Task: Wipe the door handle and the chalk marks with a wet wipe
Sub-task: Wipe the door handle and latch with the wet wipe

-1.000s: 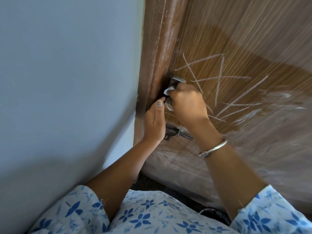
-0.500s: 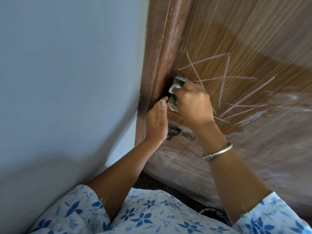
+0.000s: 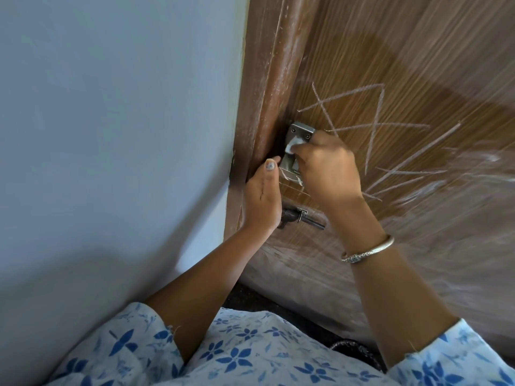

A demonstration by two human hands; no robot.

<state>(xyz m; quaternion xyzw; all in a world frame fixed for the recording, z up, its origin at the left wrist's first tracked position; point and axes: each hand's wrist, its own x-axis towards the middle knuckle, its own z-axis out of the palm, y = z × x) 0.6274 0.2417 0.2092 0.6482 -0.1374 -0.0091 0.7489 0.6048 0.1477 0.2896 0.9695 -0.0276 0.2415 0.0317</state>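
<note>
- The right hand (image 3: 326,168) pinches a small white wet wipe (image 3: 292,144) and presses it on the grey metal door handle (image 3: 301,132), at the left edge of the brown door (image 3: 390,59).
- The left hand (image 3: 262,201) grips the door's edge just below, thumb up.
- White chalk marks (image 3: 376,126) cross the door right of the handle.

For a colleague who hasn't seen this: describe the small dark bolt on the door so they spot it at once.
Find the brown wooden door and follow its left edge down to the left hand. The bolt lies just right of that hand's heel, below the handle plate. Unlike the silver plate, it is dark, slim and rod-shaped.
</note>
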